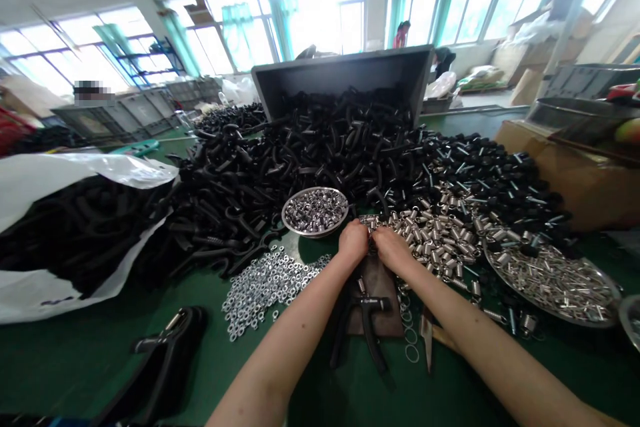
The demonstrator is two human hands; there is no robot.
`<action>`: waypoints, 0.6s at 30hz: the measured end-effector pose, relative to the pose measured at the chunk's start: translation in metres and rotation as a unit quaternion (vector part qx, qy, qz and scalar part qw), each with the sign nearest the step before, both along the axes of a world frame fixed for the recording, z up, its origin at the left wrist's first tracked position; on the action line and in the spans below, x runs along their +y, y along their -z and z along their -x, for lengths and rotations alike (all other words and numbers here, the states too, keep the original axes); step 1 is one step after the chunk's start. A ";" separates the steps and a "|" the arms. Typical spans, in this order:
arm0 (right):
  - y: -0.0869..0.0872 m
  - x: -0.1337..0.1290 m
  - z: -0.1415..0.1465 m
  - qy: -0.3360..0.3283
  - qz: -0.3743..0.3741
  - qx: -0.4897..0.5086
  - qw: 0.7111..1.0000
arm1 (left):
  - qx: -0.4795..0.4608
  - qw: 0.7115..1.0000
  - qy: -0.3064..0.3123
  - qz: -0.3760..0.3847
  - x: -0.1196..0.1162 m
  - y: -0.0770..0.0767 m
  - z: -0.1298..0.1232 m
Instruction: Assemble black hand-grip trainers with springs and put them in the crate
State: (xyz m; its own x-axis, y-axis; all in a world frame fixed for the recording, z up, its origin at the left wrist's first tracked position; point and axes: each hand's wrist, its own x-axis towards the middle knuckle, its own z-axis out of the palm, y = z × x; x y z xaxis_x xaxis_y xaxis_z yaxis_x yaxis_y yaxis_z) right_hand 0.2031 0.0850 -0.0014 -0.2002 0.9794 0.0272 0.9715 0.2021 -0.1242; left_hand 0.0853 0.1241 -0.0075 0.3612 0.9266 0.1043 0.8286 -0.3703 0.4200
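My left hand and my right hand are close together at the edge of a pile of metal coil springs. Both have curled fingers, and whatever lies between them is hidden. Just below, a black hand grip strengthener with a spring at its top lies partly on a brown board. Left of my hands stands a metal bowl full of small metal parts. Loose metal nuts are spread in front of that bowl.
A tipped grey crate spills black plastic handles across the green table. Black knobs with screws and a metal tray of small pins lie right. Another grip strengthener and a white bag are left; scissors lie near my right forearm.
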 end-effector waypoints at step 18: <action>-0.003 -0.039 -0.017 0.009 0.053 0.368 0.928 | -0.201 0.975 -0.015 0.088 -0.060 -0.018 0.056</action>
